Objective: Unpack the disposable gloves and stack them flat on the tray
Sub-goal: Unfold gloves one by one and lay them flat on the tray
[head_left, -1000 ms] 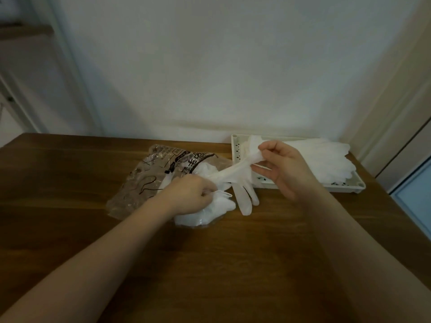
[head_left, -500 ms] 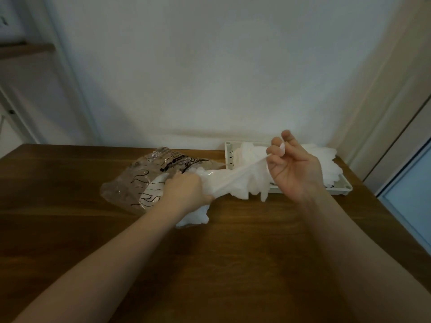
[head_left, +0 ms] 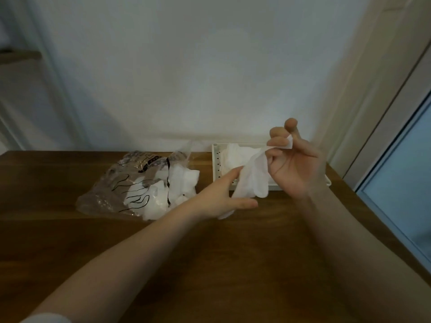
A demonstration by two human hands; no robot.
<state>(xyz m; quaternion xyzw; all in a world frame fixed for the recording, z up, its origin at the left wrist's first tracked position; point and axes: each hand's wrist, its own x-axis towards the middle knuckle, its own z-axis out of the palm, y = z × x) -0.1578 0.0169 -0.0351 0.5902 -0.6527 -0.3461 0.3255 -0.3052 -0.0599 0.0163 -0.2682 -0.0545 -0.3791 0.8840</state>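
Observation:
My right hand (head_left: 295,164) is raised in front of the white tray (head_left: 216,164) and pinches the cuff of a thin white glove (head_left: 253,180), which hangs down from it. My left hand (head_left: 224,197) reaches toward the hanging glove with straight fingers, its index finger touching the glove's side. More white gloves (head_left: 235,155) lie stacked in the tray, partly hidden by my right hand. The clear printed bag (head_left: 130,183) lies on the table to the left, with white gloves (head_left: 179,187) spilling from its open end.
The brown wooden table (head_left: 210,264) stands against a white wall. Its right edge runs near a door frame and a glass panel (head_left: 401,194). A shelf edge (head_left: 18,55) shows at the far left.
The glove has come free of the bag and now hangs from my raised right hand. My left hand let go of the bag's contents, opened and moved right toward the glove.

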